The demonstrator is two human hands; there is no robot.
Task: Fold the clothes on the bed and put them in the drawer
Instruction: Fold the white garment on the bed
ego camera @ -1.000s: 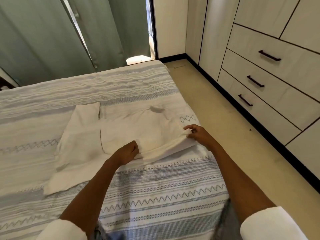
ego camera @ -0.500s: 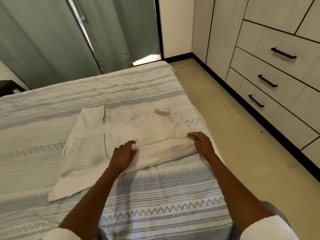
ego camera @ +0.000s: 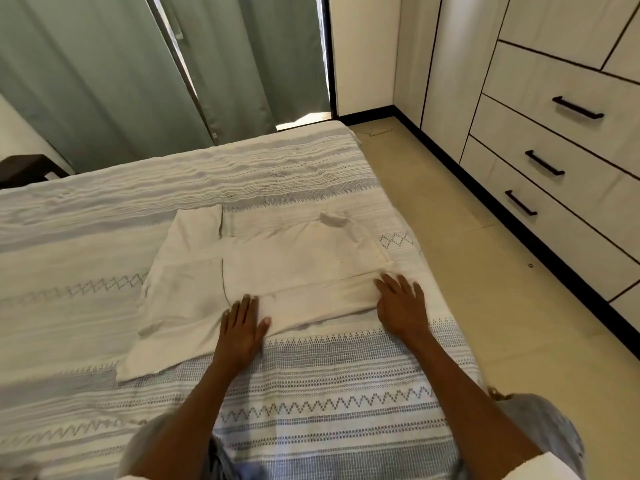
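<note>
View: a head-worn camera looks forward and down across a bed, with both bare forearms reaching in from the bottom edge.
Bed (ego camera: 311,403): covered by a white and blue-grey woven spread with zigzag and diamond bands; it fills the left and centre of the picture.
Garment (ego camera: 277,268): a white piece of clothing lies flat on the spread at the centre, partly folded. Its near edge is turned over into a long band running from about 8 o'clock to 3 o'clock of the garment. An unfolded part spreads out toward 8 o'clock, and a short flap points to 11 o'clock.
Left hand (ego camera: 240,327): palm down, fingers straight and together, it presses on the left end of the folded band, at 6 o'clock of the garment. It grips nothing.
Right hand (ego camera: 401,303): palm down, fingers straight and slightly spread, it presses on the right end of the folded band, at 4 o'clock of the garment, near the bed's right edge. It grips nothing.
Sleeves: white cuffs show at the bottom corners of the picture.
Drawers (ego camera: 554,168): three closed pale wood-grain drawer fronts with dark bar handles stand at 2 to 3 o'clock, well apart from the bed, across a strip of beige floor (ego camera: 467,271).
Curtains (ego camera: 104,71): grey-green curtains hang at 10 to 12 o'clock beyond the far side of the bed.
Dark furniture (ego camera: 24,168): a dark brown corner shows at 9 o'clock, by the far left of the bed.
</note>
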